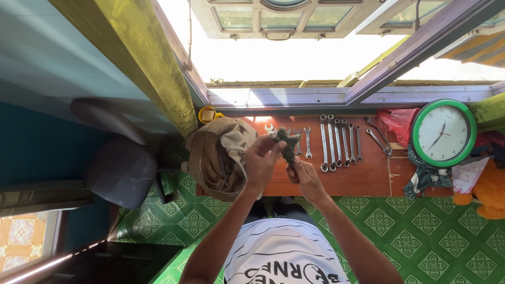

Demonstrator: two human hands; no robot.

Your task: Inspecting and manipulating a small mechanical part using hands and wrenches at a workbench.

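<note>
I hold a small dark metal part [288, 144] over a wooden tabletop [363, 176]. My left hand [261, 160] grips its upper end with the fingertips. Below it, my right hand [304, 176] is closed around its lower end. A row of several shiny wrenches [336, 142] lies on the table just behind and to the right of the part. A few smaller wrenches [307, 142] lie directly behind my hands, partly hidden by the part.
A brown cloth bag [218, 158] sits at the table's left end, a yellow cup [208, 114] behind it. A green-rimmed wall clock [443, 132] lies at the right, with a red plastic bag [397, 123] and an orange soft toy [489, 192]. A grey chair [121, 168] stands left.
</note>
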